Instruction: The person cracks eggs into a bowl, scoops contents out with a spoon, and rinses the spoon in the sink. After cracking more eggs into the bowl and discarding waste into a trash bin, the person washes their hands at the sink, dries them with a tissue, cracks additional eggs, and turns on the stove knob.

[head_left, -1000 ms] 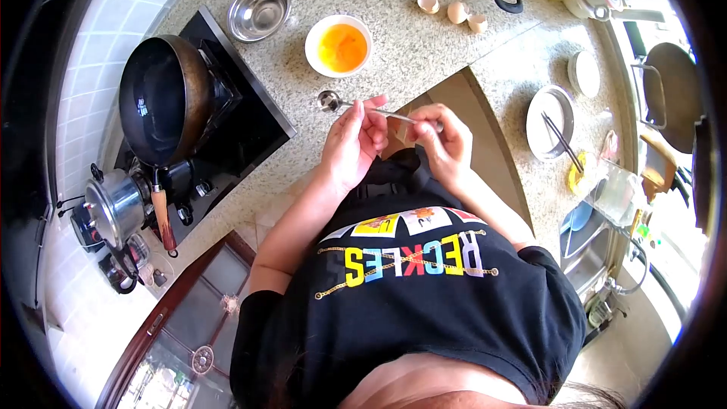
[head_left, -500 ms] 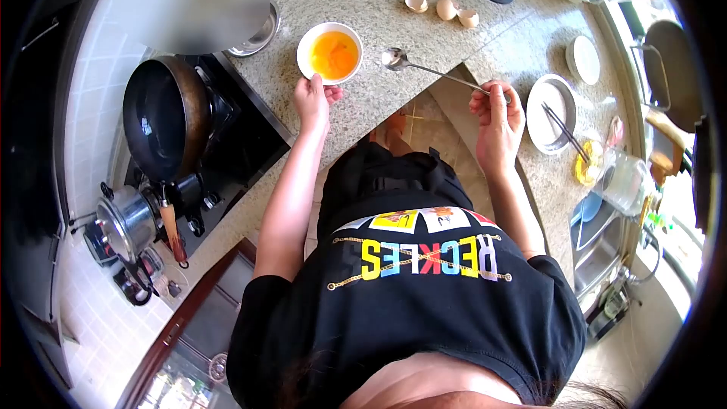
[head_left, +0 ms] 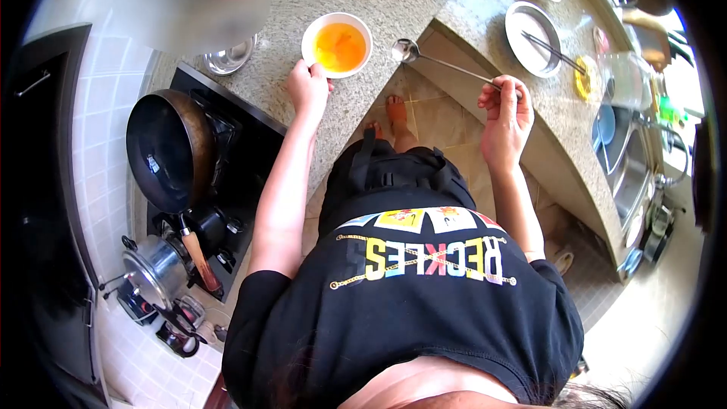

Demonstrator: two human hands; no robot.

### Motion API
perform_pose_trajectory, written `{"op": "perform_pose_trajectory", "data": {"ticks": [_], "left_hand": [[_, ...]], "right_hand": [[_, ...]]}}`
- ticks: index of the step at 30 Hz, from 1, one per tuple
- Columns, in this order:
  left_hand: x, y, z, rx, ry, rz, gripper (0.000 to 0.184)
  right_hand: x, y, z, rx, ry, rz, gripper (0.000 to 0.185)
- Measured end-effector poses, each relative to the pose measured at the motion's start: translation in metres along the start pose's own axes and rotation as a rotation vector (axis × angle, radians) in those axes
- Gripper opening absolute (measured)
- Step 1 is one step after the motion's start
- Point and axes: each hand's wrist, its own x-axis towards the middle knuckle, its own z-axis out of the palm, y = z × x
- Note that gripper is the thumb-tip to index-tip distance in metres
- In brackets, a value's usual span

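Crosswise, long-handled spoon [head_left: 454, 67], head toward egg bowl [head_left: 368, 45]

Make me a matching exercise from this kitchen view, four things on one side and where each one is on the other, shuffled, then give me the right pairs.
Things:
1. Long-handled spoon
2. White bowl of orange-yellow egg
3. Dark wok
4. Chopsticks

Places:
A. Resting partly in a round dish
B. On the black stove
C. In the fingers of the right hand
D. At the counter's edge, held by the left hand

Right pairs: 1-C, 2-D, 3-B, 4-A
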Motion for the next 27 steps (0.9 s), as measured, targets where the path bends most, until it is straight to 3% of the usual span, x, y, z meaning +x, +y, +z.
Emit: {"op": "perform_pose_trajectory", "data": {"ticks": [4,15,27], "left_hand": [[-0.012,0.01,0.008,0.102,-0.174,0.091,0.02],[-0.088,0.062,0.074,0.344,-0.61,0.278,0.023],[-0.221,0.095,0.202,0.457,-0.958,0.42,0.024]], "right_hand": [[-0.02,-0.013,-0.014,0.023,0.052,-0.091,0.019],[-0.065,-0.04,-0.086,-0.383,0.032,-0.491,0.01],[-0.112,-0.07,-0.248,-0.573,0.251,-0.561,0.005]]}}
